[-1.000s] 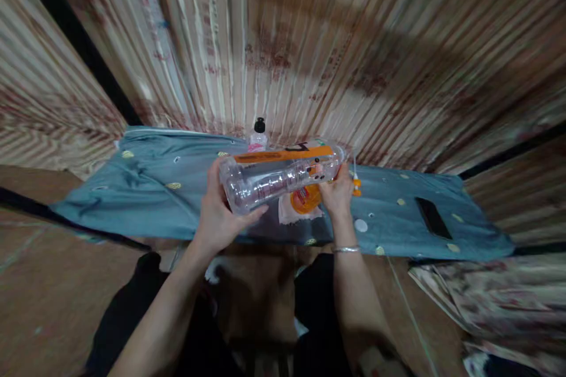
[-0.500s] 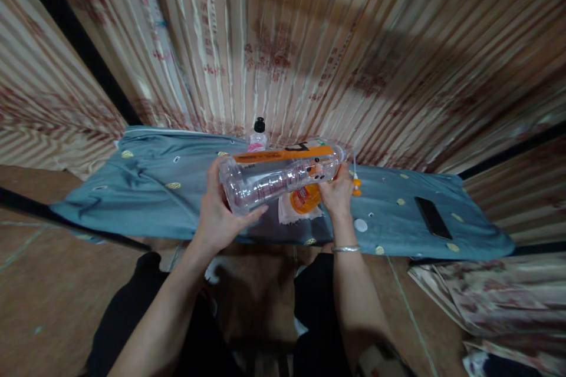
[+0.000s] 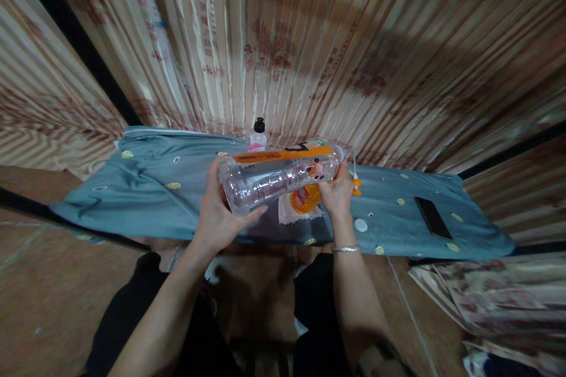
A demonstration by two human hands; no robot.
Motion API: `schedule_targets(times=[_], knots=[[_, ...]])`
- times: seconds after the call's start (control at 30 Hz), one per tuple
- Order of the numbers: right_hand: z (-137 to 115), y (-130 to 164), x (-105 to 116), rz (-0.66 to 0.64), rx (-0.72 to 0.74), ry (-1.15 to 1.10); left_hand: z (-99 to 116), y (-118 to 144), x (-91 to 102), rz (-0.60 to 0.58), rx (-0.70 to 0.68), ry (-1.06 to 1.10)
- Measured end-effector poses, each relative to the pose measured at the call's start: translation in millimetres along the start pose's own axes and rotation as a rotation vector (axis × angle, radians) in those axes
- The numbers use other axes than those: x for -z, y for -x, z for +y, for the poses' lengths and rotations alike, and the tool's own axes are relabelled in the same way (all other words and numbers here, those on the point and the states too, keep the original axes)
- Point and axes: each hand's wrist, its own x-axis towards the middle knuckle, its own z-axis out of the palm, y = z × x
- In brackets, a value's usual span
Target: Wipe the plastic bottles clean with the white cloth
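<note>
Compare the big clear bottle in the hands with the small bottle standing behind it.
The big clear bottle lies on its side, held between the left hand and right hand; the small bottle stands upright on the blue cloth, untouched. The big one carries an orange label; the small one has a black cap and pinkish body. The big one looks much larger. Both look like see-through plastic.

We had one view only, from the head, looking forward and steeply down past both forearms. It sat close over the blue cloth (image 3: pixel 145 188) across the frame's middle, faced a striped curtain (image 3: pixel 309 41) behind it, and took in brown floor (image 3: pixel 53 294) at the lower edges.
</note>
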Motion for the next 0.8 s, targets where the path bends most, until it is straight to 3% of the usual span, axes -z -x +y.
schedule_targets(times=[0.33,0.8], knots=[[-2.4,0.6,0.3,-0.014,-0.031,0.014,4.2,0.5,2.1,-0.028,0.088,0.036],[-4.6,0.4,1.8,-0.016,-0.039,-0.045,1.6,-0.4,0.3,-0.017,0.068,0.078]])
